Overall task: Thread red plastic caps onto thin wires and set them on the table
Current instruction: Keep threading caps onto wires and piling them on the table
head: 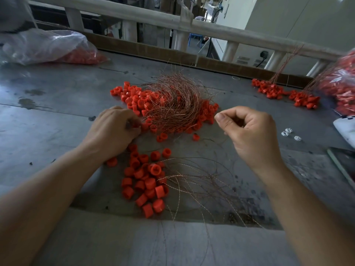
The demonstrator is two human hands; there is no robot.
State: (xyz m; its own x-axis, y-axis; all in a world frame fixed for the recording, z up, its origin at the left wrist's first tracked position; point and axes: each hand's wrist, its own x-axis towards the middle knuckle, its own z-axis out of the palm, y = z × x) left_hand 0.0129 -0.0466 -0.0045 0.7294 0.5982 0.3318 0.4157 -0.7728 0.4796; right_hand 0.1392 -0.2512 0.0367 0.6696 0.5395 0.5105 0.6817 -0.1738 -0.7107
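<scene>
A tangled bundle of thin copper wires (173, 101) lies on a heap of red plastic caps (138, 98) in the middle of the grey table (57, 104). My left hand (113, 129) rests at the heap's left edge, fingers curled over a red cap (134, 125). My right hand (249, 133) hovers to the right of the heap, thumb and forefinger pinched together; a wire between them is too thin to confirm. Nearer to me lies a second group of red caps (148, 181) with thin wires (201, 187) trailing from them to the right.
A clear bag of red caps (48, 47) sits at the back left. Another bag (340, 87) stands at the right edge, with threaded caps (284, 93) beside it. Small white parts (290, 133) lie at the right. A wooden rail (192, 25) runs behind the table.
</scene>
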